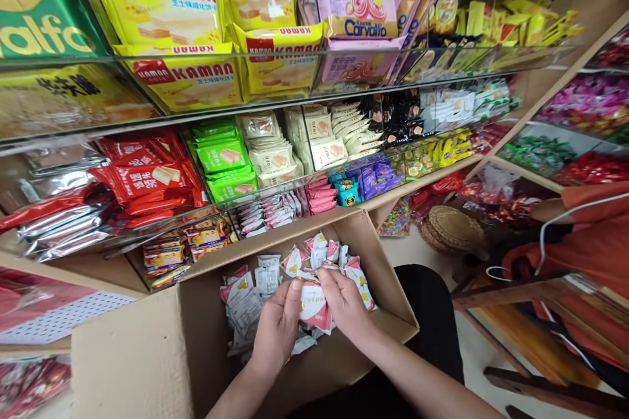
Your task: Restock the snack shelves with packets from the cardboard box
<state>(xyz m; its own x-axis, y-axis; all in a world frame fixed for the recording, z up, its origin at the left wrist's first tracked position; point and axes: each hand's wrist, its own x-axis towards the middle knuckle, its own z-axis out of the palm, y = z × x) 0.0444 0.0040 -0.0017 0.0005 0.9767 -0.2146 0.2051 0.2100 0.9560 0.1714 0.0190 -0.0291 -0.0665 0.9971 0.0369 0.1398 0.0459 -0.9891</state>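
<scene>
Between my two hands is a small snack packet (pixel 315 308), white with a pink-red lower corner. My left hand (pixel 279 314) pinches its left edge, thumb on top. From the other side my right hand (pixel 345 301) grips its upper right, fingers closed. Both hands are over an open cardboard box (pixel 132 347), which holds many loose packets (pixel 246 301) of the same kind, some lying white back up. Just beyond the box, a shelf compartment holds stacked pink-and-white packets (pixel 270 209).
Glass-fronted shelves with yellow wafer bags (pixel 181 75), red packets (pixel 147 177) and green packets (pixel 223 157) rise behind the box. A wooden chair (pixel 550 340) with orange cloth stands at the right. Woven round mats (pixel 455 226) lie on the floor near bagged sweets.
</scene>
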